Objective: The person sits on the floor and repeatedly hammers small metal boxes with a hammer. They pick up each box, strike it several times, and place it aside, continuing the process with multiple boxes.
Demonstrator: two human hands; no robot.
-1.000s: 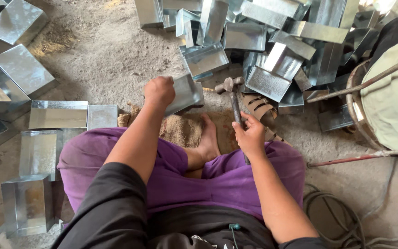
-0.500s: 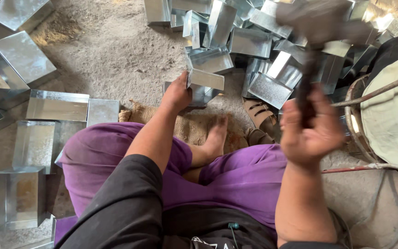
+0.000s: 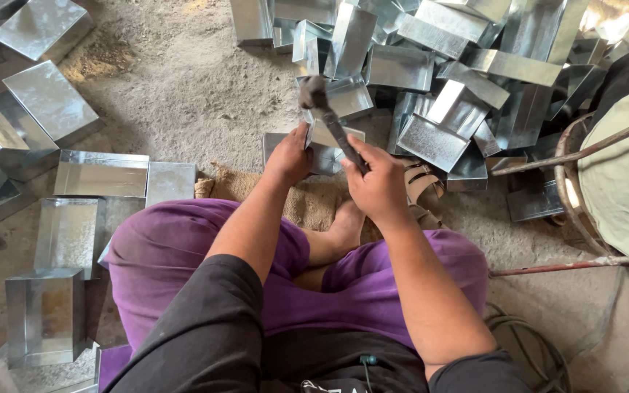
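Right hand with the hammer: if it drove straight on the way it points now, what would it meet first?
Most likely the folded metal piece that the left hand steadies on the floor. The right hand aims the hammer forward and down at it; the pile of metal boxes lies beyond. Depth is uncertain.

One hammer (image 3: 327, 116), two hands (image 3: 289, 156)

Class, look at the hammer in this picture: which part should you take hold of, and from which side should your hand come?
Grip the hammer low on its handle, coming from the near side, as the right hand does. The dark head points away toward the metal box that the left hand steadies, so the long, slim handle end nearest the body is the free part, probably giving the best swing.
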